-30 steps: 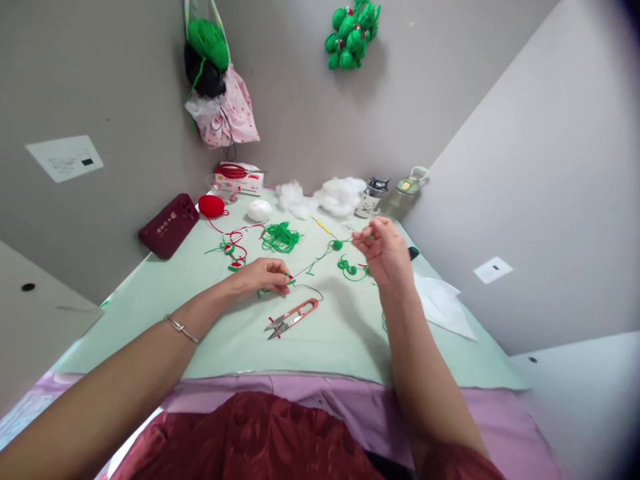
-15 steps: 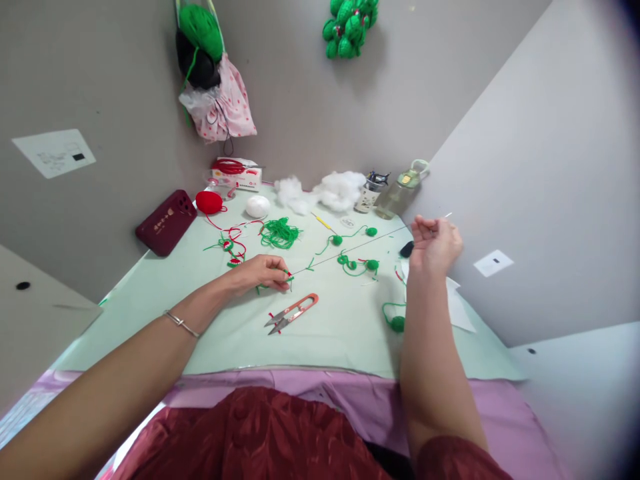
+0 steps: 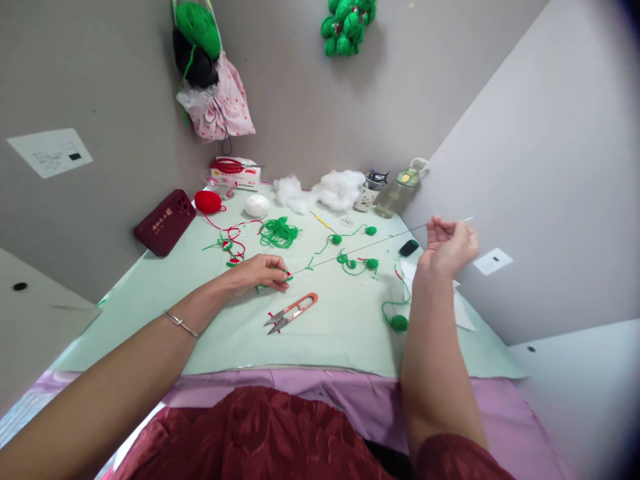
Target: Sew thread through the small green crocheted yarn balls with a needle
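1. Lower centre: a hand could pass over the mat (image 3: 340,347) between the snips (image 3: 293,313) and the lower-right green ball (image 3: 399,323).
2. Centre to right: thread (image 3: 370,248) runs straight between left hand (image 3: 273,272) and right hand (image 3: 450,248), barring the crossing.
3. Lower right: forearm (image 3: 431,347) closes the side route.
4. Upper centre: stuffing (image 3: 340,190), pen cup (image 3: 369,195) and bottle (image 3: 397,193) obstruct the wall side.

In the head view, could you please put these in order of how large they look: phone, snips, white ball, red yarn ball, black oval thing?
Largest to smallest:
Phone
Snips
Red yarn ball and white ball, too alike to rank
Black oval thing
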The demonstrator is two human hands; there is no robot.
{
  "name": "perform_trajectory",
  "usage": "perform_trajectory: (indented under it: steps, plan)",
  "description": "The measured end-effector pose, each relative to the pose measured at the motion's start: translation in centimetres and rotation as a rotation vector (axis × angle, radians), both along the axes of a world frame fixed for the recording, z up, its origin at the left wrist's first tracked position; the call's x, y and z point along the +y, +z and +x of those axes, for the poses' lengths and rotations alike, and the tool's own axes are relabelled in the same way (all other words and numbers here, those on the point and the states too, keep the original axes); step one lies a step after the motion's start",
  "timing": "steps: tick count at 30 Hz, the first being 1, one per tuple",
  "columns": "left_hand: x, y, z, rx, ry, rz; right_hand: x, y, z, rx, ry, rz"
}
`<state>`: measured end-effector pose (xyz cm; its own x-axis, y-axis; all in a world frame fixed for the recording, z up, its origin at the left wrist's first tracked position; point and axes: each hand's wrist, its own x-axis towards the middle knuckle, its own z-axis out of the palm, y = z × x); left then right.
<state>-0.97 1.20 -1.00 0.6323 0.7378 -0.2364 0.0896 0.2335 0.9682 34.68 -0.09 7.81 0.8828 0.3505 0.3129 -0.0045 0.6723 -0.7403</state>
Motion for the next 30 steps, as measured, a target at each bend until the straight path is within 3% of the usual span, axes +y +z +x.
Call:
perform_trajectory:
  steps: [6, 9, 12, 16, 20, 30]
  plan:
    - [-0.1, 0.1, 0.1, -0.017, 0.027, -0.017, 0.4, -0.1, -1.0, -0.077, 0.04, -0.036]
    - [-0.1, 0.2, 0.2, -0.049, 0.101, -0.014, 0.6, -0.9, -3.9, -0.224, 0.22, -0.161]
    - [-0.1, 0.3, 0.2, -0.102, 0.191, 0.009, -0.2, -2.5, -8.5, -0.684, 0.509, -0.385]
    - [-0.1, 0.6, 0.1, -0.158, 0.263, 0.044, -1.9, -4.5, -13.7, -1.148, 0.75, -0.541]
    - [0.0, 0.6, 0.1, -0.177, 0.269, 0.043, -2.8, -5.4, -15.4, -1.34, 0.752, -0.621]
    - [0.0, 0.6, 0.2, -0.175, 0.288, 0.044, -3.1, -5.1, -15.4, -1.33, 0.739, -0.688]
